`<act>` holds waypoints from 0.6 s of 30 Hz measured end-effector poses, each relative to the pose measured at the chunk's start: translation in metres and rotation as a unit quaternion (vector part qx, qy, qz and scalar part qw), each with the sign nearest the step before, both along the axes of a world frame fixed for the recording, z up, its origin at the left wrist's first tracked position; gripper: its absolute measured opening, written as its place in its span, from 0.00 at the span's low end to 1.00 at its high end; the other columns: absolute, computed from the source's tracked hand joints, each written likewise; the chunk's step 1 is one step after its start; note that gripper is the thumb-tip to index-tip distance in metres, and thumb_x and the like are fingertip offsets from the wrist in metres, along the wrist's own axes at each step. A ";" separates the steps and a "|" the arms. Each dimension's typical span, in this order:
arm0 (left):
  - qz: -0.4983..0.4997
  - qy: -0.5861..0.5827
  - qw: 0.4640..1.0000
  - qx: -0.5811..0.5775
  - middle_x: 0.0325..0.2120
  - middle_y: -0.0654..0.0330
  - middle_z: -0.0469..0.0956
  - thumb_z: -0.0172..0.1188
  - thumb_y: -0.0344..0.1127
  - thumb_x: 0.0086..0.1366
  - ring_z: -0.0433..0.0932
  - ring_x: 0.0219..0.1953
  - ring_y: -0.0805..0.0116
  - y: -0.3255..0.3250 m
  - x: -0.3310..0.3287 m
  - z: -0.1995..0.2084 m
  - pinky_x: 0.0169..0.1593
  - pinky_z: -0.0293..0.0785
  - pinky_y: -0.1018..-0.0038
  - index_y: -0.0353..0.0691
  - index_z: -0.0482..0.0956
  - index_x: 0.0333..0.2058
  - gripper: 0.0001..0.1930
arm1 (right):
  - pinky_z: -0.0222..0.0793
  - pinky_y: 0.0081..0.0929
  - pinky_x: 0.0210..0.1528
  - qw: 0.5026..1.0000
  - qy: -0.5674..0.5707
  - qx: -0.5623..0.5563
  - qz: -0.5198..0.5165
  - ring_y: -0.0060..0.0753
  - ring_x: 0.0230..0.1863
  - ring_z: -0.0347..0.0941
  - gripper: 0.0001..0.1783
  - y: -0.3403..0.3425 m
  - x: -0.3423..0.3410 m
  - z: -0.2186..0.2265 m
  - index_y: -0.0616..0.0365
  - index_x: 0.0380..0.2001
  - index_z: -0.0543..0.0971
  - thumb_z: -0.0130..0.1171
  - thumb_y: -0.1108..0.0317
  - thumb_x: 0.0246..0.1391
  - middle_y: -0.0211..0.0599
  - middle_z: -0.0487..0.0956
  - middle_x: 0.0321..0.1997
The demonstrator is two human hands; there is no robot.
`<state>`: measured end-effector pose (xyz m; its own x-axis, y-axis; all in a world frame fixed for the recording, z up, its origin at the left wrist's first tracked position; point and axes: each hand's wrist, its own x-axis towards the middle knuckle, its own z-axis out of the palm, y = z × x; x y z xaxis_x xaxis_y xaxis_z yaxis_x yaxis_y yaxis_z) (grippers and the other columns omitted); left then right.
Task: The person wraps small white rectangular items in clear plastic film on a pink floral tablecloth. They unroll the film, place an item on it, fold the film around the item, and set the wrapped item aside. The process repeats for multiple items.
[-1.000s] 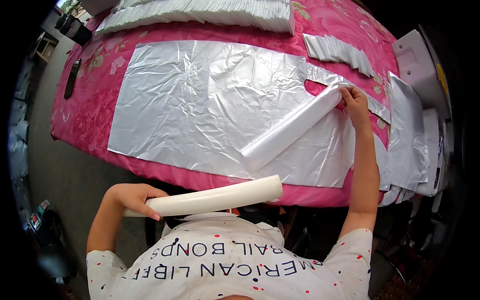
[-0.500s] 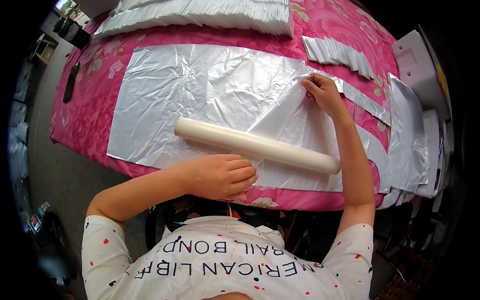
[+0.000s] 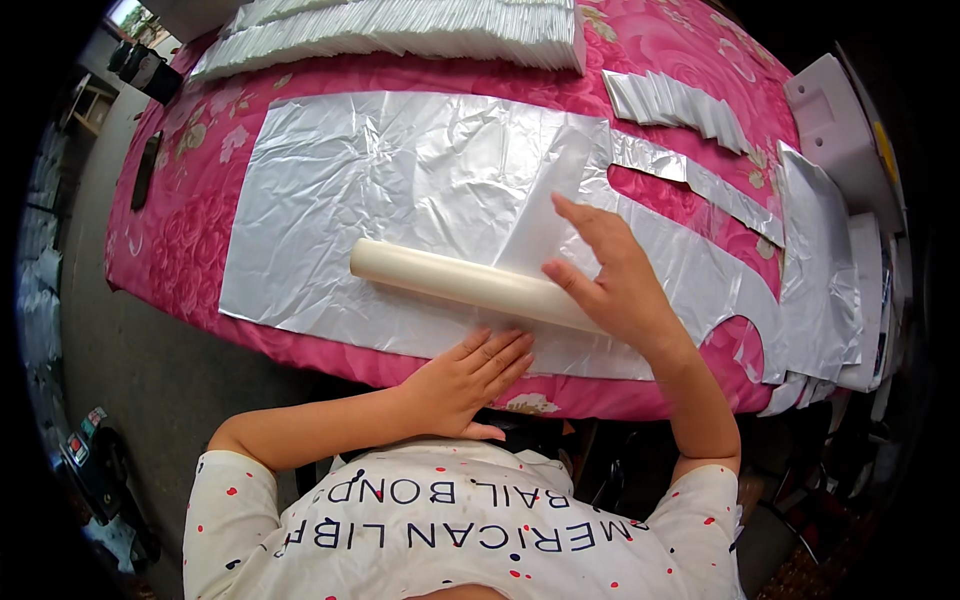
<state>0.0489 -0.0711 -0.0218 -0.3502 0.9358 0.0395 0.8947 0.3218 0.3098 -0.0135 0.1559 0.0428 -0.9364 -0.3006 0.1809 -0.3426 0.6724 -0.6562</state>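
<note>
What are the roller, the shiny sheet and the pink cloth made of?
Roller: perhaps plastic or coated card; smooth, cream, softly glossy.
Sheet: probably thin plastic film; silvery, with creases catching light.
Cloth: likely fabric, slight sheen; it droops softly over the edge.

From the person's head, the fisheye looks down at close range, shirt (image 3: pixel 445 490) at six o'clock, table (image 3: pixel 185 262) toward twelve.
</note>
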 end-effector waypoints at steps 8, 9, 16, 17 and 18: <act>0.034 0.002 0.999 -0.017 0.63 0.46 0.50 0.38 0.68 0.59 0.47 0.66 0.53 0.006 0.016 -0.001 0.66 0.40 0.58 0.30 0.56 0.60 0.45 | 0.63 0.37 0.48 0.981 0.092 0.150 -0.081 0.40 0.45 0.69 0.30 0.010 0.039 -0.030 0.54 0.52 0.72 0.62 0.74 0.40 0.36 0.74 0.46; 0.033 0.002 0.999 -0.019 0.63 0.46 0.50 0.38 0.68 0.59 0.46 0.67 0.53 0.006 0.015 0.000 0.66 0.40 0.58 0.30 0.55 0.60 0.45 | 0.63 0.37 0.49 0.975 0.100 0.160 -0.118 0.41 0.45 0.69 0.30 0.026 0.035 -0.033 0.54 0.53 0.71 0.61 0.74 0.42 0.37 0.74 0.46; -0.034 -0.120 0.990 0.065 0.64 0.46 0.48 0.52 0.60 0.56 0.45 0.67 0.53 -0.011 -0.017 0.015 0.66 0.38 0.57 0.32 0.53 0.61 0.44 | 0.62 0.37 0.52 0.951 0.067 0.120 -0.277 0.45 0.48 0.68 0.27 0.098 0.037 -0.027 0.57 0.54 0.70 0.58 0.74 0.46 0.41 0.75 0.47; -0.043 -0.114 0.991 0.050 0.64 0.46 0.48 0.53 0.59 0.56 0.45 0.67 0.53 -0.015 -0.021 0.012 0.66 0.38 0.57 0.32 0.53 0.61 0.44 | 0.62 0.37 0.52 0.962 0.064 0.091 -0.249 0.45 0.48 0.68 0.27 0.090 0.044 -0.024 0.57 0.53 0.71 0.58 0.74 0.46 0.40 0.75 0.47; -0.053 -0.106 0.992 0.035 0.64 0.46 0.48 0.54 0.58 0.56 0.45 0.67 0.52 -0.017 -0.023 0.010 0.66 0.38 0.57 0.32 0.53 0.61 0.43 | 0.62 0.36 0.52 0.975 0.043 0.088 -0.198 0.44 0.48 0.68 0.28 0.079 0.051 -0.020 0.56 0.53 0.71 0.59 0.75 0.44 0.40 0.75 0.47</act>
